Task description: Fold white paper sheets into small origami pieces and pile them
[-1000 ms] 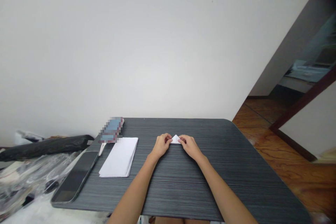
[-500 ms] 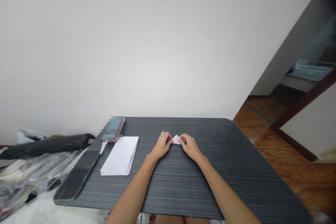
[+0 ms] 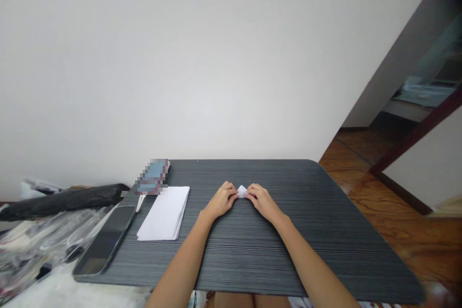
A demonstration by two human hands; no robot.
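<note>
A small white piece of folded paper (image 3: 242, 191) with a pointed top is held between my two hands, over the middle of the dark table (image 3: 231, 250). My left hand (image 3: 224, 199) pinches its left side with thumb and fingers. On the opposite side, my right hand (image 3: 260, 198) grips the right edge the same way. The fingertips cover both side corners of the paper, so its full outline is hidden.
A stack of white paper sheets (image 3: 164, 214) lies left of my hands. Behind it is a pixelated packet (image 3: 153, 177). A dark phone (image 3: 105, 240) rests at the table's left edge, beside plastic-wrapped things (image 3: 54, 236) and a long black bundle (image 3: 63, 200). A white wall (image 3: 231, 67) stands behind.
Both hands still hold the folded paper in nearly the same place. The paper's visible faces look slightly different, and my right fingers have shifted a little on it. The view has tilted slightly.
</note>
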